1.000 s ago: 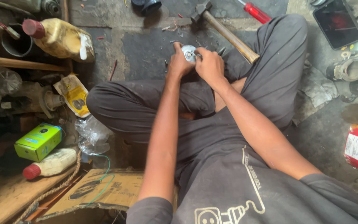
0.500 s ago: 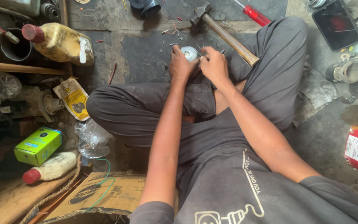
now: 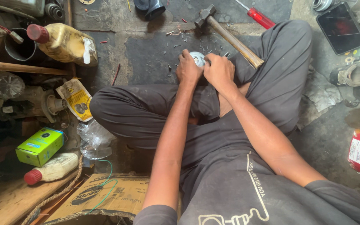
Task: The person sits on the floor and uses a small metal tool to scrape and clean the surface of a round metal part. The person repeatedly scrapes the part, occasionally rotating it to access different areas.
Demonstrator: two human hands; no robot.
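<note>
While the person sits cross-legged on the dark floor [image 3: 146, 54], both hands meet just past the knees over a small round silver metal part [image 3: 197, 57]. The left hand [image 3: 188, 68] is curled tight, its fingers [image 3: 185, 54] wrapped down around the part's left edge and touching it. The right hand [image 3: 219, 71] presses against the part's right side, fingers [image 3: 211, 58] bent close and narrow over it; whether they pinch the part or only brace it cannot be told, since the knuckles hide the tips. The part sits low at the floor between the two hands, only its pale top showing. Small metal scraps lie scattered around it. Just beyond the right hand a hammer [image 3: 230, 35] with a wooden handle rests across the right knee, and a red-handled screwdriver [image 3: 260, 17] lies past it. A yellow oil bottle [image 3: 65, 41] stands well apart to the left.
</note>
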